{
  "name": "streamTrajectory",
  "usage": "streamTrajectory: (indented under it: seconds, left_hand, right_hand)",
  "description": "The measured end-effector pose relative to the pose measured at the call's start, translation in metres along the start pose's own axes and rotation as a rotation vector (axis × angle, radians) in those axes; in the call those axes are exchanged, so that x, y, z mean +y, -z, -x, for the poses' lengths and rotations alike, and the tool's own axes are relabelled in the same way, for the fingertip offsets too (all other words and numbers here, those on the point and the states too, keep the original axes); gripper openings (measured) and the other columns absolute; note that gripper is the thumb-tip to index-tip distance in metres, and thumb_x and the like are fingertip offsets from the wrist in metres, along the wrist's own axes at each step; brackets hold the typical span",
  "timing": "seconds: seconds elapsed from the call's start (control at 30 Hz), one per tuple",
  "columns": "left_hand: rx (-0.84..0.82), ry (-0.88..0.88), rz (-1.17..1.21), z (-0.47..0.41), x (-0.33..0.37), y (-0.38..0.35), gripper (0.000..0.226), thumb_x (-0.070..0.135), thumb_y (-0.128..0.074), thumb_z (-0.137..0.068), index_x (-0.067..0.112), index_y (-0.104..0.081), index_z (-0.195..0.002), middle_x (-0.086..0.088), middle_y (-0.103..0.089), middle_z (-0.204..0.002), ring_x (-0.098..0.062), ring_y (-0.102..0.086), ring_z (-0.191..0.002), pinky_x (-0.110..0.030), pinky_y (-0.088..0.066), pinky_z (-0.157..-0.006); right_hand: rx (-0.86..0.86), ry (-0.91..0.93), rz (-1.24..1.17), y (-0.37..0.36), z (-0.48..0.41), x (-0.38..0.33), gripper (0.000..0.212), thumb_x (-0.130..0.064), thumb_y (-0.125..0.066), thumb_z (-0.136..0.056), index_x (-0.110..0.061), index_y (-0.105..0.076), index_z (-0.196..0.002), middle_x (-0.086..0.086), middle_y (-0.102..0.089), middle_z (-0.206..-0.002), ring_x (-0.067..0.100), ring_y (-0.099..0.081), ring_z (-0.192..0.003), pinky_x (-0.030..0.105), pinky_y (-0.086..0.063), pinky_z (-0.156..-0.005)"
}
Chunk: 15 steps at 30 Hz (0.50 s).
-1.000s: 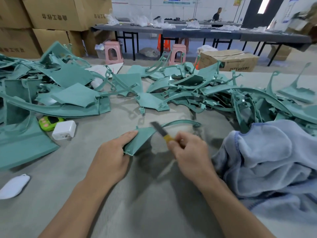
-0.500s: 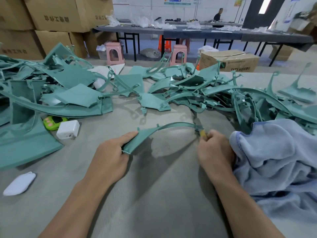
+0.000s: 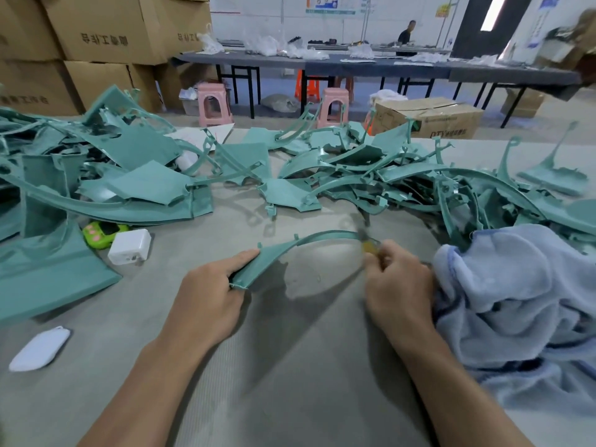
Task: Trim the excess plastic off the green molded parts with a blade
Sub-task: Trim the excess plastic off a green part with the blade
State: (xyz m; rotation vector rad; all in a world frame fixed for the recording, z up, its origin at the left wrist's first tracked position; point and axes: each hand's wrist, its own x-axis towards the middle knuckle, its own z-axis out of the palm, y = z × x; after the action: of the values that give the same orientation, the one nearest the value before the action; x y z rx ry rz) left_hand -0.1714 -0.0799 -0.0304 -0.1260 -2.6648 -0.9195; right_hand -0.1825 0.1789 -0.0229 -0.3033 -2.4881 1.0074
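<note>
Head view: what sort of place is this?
Probably a factory finishing workshop: heaps of green molded parts lie in front, stacked cardboard boxes stand behind them, and long work tables cross the room.

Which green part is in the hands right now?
The thin arched strip nearest the camera: left hand grips its wide end, right hand holds the blade at its narrow tip. The others lie in heaps behind.
</note>
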Motion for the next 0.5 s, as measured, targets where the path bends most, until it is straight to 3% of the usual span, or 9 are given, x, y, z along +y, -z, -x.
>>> streamTrajectory:
  seconds: [0.1, 0.17, 0.27, 0.37, 0.43, 0.5]
  left_hand:
    - [0.004, 0.001, -0.01, -0.001, -0.001, 0.001, 0.065, -0.002, -0.062, -0.083, 0.041, -0.065, -0.132, 0.019, -0.067, -0.129, -0.008, -0.061, -0.12, -0.02, -0.045, -0.1]
    - [0.006, -0.003, -0.006, 0.0, -0.002, 0.0, 0.059, 0.002, -0.063, -0.087, 0.042, -0.067, -0.13, 0.021, -0.067, -0.127, -0.004, -0.06, -0.118, -0.01, -0.042, -0.095]
    - [0.048, 0.021, 0.095, 0.002, 0.0, 0.001, 0.048, 0.01, -0.069, -0.089, 0.046, -0.07, -0.12, 0.025, -0.07, -0.118, 0.005, -0.058, -0.111, 0.006, -0.034, -0.083]
    - [0.208, 0.128, 0.198, 0.001, 0.01, 0.008, 0.04, 0.03, -0.073, -0.081, 0.064, -0.065, -0.102, 0.044, -0.066, -0.087, 0.015, -0.061, -0.085, -0.009, -0.047, -0.07]
    - [0.298, 0.273, 0.393, -0.002, 0.013, 0.012, 0.03, 0.042, -0.072, -0.069, 0.065, -0.065, -0.086, 0.037, -0.066, -0.074, 0.01, -0.064, -0.069, -0.027, -0.052, -0.06]
    - [0.267, 0.412, 0.579, -0.004, 0.011, 0.013, 0.025, 0.04, -0.076, -0.061, 0.05, -0.072, -0.084, 0.023, -0.073, -0.074, 0.0, -0.069, -0.064, -0.032, -0.055, -0.058]
  right_hand:
    - [-0.178, 0.207, -0.073, -0.016, 0.019, -0.021, 0.025, -0.036, -0.063, -0.095, -0.028, -0.054, -0.073, -0.01, -0.06, -0.063, 0.003, -0.058, -0.062, 0.015, -0.042, -0.049]
    - [-0.144, 0.057, 0.058, -0.016, 0.007, -0.012, 0.021, -0.035, -0.06, -0.096, -0.024, -0.058, -0.077, -0.007, -0.061, -0.067, 0.012, -0.06, -0.064, 0.031, -0.047, -0.055]
    - [-0.002, -0.271, 0.117, 0.0, -0.013, 0.012, 0.022, -0.022, -0.057, -0.098, -0.011, -0.062, -0.079, 0.009, -0.061, -0.072, 0.031, -0.057, -0.071, 0.034, -0.042, -0.061]
    - [0.13, -0.183, -0.029, 0.002, -0.01, 0.009, 0.039, -0.025, -0.057, -0.1, -0.011, -0.046, -0.065, 0.004, -0.049, -0.058, 0.015, -0.043, -0.054, 0.034, -0.034, -0.051]
    - [0.154, -0.072, -0.173, 0.002, 0.0, -0.001, 0.039, -0.025, -0.06, -0.098, -0.014, -0.043, -0.065, 0.001, -0.047, -0.053, 0.01, -0.042, -0.05, 0.023, -0.031, -0.047]
    - [0.126, 0.021, -0.245, 0.003, 0.009, -0.007, 0.034, -0.028, -0.062, -0.098, -0.018, -0.049, -0.068, -0.001, -0.057, -0.06, 0.008, -0.05, -0.054, 0.019, -0.037, -0.049]
